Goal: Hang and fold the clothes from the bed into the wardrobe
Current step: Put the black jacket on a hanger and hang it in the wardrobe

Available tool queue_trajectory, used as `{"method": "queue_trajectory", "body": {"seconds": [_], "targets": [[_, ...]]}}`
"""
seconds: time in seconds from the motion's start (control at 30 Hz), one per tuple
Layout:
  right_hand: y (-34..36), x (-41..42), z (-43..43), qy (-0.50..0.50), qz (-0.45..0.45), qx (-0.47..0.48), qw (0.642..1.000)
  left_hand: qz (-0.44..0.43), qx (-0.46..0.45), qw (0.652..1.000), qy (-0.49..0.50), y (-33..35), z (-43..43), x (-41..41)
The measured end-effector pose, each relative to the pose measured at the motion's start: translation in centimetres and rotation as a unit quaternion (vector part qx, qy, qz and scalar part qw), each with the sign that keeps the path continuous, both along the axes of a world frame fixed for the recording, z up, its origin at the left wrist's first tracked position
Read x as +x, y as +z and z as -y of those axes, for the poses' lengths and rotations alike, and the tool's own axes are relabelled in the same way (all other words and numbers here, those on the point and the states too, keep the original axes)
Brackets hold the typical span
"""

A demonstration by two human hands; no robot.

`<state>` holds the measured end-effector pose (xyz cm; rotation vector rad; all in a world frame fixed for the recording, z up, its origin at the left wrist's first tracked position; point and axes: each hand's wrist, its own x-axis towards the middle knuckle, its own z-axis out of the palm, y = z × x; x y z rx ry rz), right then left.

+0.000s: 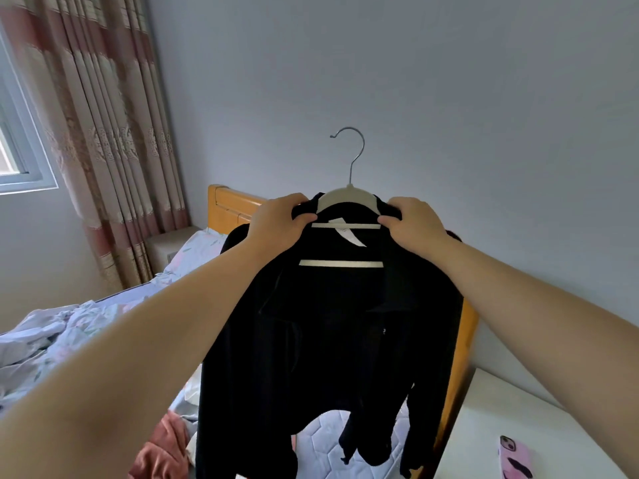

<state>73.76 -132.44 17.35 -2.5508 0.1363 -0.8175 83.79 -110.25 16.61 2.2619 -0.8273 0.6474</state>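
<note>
Both hands point(280, 219) point(411, 221) grip black jacket point(328, 340), label point(349, 235) unreadable

A plain pale grey wall point(449, 98) fills the view. At left, a white-framed window point(20, 160) lets in daylight beside striped pink-and-beige curtains point(103, 133). A wooden headboard point(231, 205) stands against the wall, a white tabletop point(501, 416) just beside it.

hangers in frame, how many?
1. The white hanger sits inside the black jacket, gripped at the shoulders by the left hand and right hand. More may be out of view.
</note>
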Motion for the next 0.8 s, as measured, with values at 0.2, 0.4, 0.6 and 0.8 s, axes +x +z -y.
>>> {"method": "queue_trajectory", "body": {"seconds": [0.2, 0.4, 0.6, 0.8], "targets": [[-2.0, -0.1, -0.4, -0.096, 0.138, -0.029, 0.985, -0.046, 0.095, 0.991, -0.084, -0.3, 0.3, 0.6], [-3.7, -0.8, 1.1, -0.033, 0.06, -0.023, 0.997, -0.057, 0.147, 0.983, -0.099, -2.0, 1.8, 1.1], [-2.3, -3.8, 3.0, 0.023, -0.182, 0.035, 0.982, -0.007, 0.149, 0.982, -0.12, -3.2, 4.0, 0.8], [-3.2, -8.5, 1.8, -0.085, -0.133, 0.028, 0.987, 0.047, 0.192, 0.966, -0.165, -3.0, 5.5, -0.8]]}}
